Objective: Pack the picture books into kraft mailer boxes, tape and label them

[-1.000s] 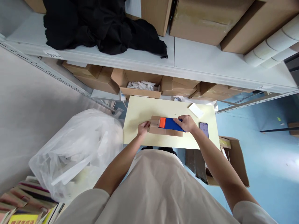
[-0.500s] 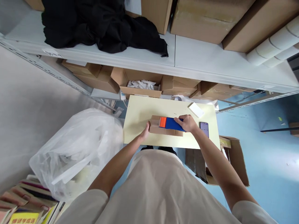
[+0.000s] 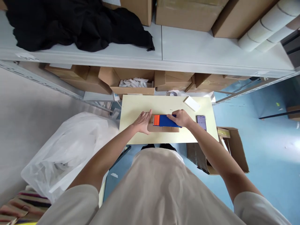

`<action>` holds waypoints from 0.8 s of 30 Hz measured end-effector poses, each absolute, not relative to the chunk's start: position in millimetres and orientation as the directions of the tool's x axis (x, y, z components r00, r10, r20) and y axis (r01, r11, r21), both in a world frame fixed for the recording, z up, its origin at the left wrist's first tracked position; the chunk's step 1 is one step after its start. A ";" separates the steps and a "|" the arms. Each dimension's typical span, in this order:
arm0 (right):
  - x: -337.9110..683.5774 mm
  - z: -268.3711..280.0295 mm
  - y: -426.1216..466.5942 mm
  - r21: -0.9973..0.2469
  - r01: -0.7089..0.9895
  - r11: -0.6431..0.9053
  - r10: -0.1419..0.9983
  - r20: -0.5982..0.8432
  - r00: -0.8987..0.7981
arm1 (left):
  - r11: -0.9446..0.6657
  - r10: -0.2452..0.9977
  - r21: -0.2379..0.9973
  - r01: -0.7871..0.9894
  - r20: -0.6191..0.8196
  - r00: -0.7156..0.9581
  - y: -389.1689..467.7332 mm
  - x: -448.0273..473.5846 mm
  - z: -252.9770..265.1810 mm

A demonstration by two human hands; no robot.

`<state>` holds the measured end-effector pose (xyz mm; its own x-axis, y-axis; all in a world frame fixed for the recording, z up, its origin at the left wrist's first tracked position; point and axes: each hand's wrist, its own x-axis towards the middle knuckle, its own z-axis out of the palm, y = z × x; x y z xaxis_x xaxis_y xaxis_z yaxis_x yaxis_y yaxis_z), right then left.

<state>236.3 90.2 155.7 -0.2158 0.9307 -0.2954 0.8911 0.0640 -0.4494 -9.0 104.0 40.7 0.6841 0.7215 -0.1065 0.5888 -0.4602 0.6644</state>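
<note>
On the cream table (image 3: 131, 107) lies a small brown cardboard box (image 3: 164, 129). My right hand (image 3: 181, 118) is wrapped around the right end of a blue and orange tape dispenser (image 3: 166, 120), which rests along the top of the box. The dispenser's orange end points left. Against the box's left end is my left hand (image 3: 142, 122), thumb and fingers apart, holding nothing. The tape roll inside the dispenser cannot be made out.
At the table's right lie a white box (image 3: 192, 103) and a phone (image 3: 201, 122). Behind it, a shelf (image 3: 140, 64) holds cartons and black cloth (image 3: 93, 28). A plastic bag (image 3: 70, 150) stands left; an open carton (image 3: 236, 150) is on the right.
The dispenser has shifted slightly left in the picture along with the box and my right hand. My left hand has opened out, fingers now spread beside the box's end. The view has tilted a little.
</note>
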 end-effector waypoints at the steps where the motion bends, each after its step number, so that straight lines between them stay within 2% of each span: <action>1: 237.5 156.2 91.1 -0.427 0.902 0.065 0.928 -0.307 -0.213 | -0.475 0.725 0.637 0.607 -0.109 0.681 103.8 -9.2 39.4; 7: 281.1 159.6 94.9 -0.293 0.950 0.108 0.895 -0.386 -0.222 | -0.562 0.712 0.427 0.708 -0.186 0.678 103.2 -7.1 46.9; 10: 321.1 156.2 92.3 -0.320 0.945 0.073 0.867 -0.448 -0.219 | -0.595 0.705 0.317 0.738 -0.234 0.669 103.0 -4.4 52.7; 13: 361.4 145.8 85.8 -0.370 0.928 0.036 0.850 -0.476 -0.223 | -0.606 0.706 0.258 0.752 -0.260 0.659 102.5 -1.8 56.5; 18: 409.7 117.2 78.4 -0.395 0.917 0.060 0.879 -0.415 -0.236 | -0.607 0.707 0.210 0.766 -0.298 0.641 104.4 3.0 62.1; 24: 403.8 81.1 91.3 -0.427 0.899 0.093 0.867 -0.410 -0.284 | -0.575 0.743 0.126 0.808 -0.333 0.580 103.3 0.4 69.7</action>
<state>403.8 91.3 81.1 -0.2841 0.8669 -0.4095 0.8994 0.0930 -0.4270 0.4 103.3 69.7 0.5804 0.7431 -0.3331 0.8085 -0.5748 0.1265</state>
